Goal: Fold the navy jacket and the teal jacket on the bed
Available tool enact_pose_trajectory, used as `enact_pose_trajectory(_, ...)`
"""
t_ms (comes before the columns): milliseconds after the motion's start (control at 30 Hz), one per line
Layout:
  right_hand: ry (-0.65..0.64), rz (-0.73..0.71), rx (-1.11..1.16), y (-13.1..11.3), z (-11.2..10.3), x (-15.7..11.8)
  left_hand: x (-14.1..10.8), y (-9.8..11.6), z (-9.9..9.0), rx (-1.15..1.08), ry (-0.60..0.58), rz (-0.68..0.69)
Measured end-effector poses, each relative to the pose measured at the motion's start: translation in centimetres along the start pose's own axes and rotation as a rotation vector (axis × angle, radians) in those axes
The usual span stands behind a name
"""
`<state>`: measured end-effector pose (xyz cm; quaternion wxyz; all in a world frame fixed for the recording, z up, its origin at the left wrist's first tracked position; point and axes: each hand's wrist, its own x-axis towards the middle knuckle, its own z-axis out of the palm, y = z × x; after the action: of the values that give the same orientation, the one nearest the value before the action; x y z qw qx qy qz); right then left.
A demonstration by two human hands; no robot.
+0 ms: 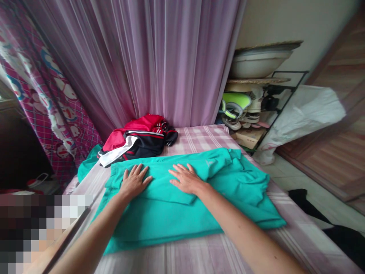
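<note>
A teal garment (pixel 168 219), partly folded, lies spread in layers across a checked cloth. My left hand (pixel 134 182) rests flat on its upper left part, fingers spread. Further right, my right hand (pixel 185 179) also presses flat on the fabric with its fingers apart. A folded-over flap of the garment lies beneath both palms, and a small pale logo shows right of my right hand. Its right end is bunched in loose folds. Neither hand grips anything.
Red and black clothes (pixel 145 135) with a white strip are heaped behind the garment, against a purple curtain (pixel 171 57). At the right stand a shoe rack (pixel 273 125) with basins on top and a white plastic bag (pixel 308 114). The checked cloth (pixel 199 255) covers the surface.
</note>
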<state>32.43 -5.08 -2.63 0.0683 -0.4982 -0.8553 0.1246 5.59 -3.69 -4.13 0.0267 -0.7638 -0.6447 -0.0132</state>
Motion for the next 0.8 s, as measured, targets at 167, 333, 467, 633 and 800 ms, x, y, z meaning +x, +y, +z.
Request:
enact_pose_trajectory(167,-0.024,0.246,-0.131,5.5,0.9,-2.1,-0.2,0.4,2.0,-0.012,-0.024,-0.033)
enact_pose_trajectory(333,0.014,0.536,-0.248,12.2,0.1,-5.2,-0.5,0.5,1.7,-0.004,-0.025,-0.037)
enact_pose_trajectory(467,-0.018,0.598,-0.235,11.8,-1.2,-4.7,-0.5,0.8,1.6,-0.014,-0.032,-0.045)
enact_pose_trajectory(633,0.201,0.453,-0.2,5.4,-2.4,0.2,-0.6,0.9,1.7,-0.021,-0.027,-0.043)
enact_pose_trajectory(800,0.053,0.226,-0.118,2.7,-0.2,4.0,-0.7,0.9,1.8,-0.029,-0.009,-0.047)
